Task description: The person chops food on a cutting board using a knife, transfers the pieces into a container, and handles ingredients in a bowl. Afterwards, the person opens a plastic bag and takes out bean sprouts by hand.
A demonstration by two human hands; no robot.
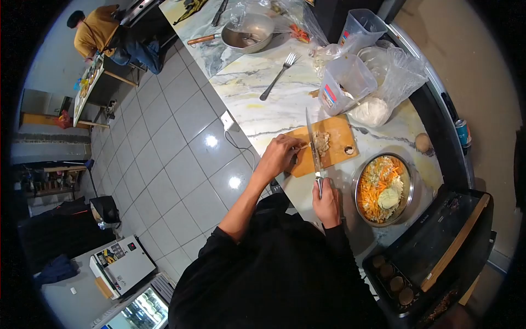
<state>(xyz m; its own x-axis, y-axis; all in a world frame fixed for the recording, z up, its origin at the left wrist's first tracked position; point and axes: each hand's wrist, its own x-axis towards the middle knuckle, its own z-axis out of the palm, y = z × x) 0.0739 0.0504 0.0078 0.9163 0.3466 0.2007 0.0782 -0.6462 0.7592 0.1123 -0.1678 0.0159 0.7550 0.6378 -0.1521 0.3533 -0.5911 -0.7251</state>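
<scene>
A wooden cutting board (341, 129) lies on the marbled counter in front of me. Chopped pale brown pieces (322, 143) sit on it, too small to name for certain. My right hand (327, 204) grips the handle of a long kitchen knife (314, 143), whose blade points away from me across the board. At the board's left side, my left hand (282, 155) has its fingers bent together around a small pale piece beside the blade; its kind is unclear. Right of the board stands a metal bowl (356, 207) with shredded carrot, other pale shreds and a pale green mound.
A fork (278, 77), a wooden-handled pan (247, 34), plastic containers (348, 82) and plastic bags (402, 77) occupy the counter's far part. A round brown item (422, 142) lies near the right edge. A black appliance (433, 257) stands at the near right. Another person (104, 38) sits far left.
</scene>
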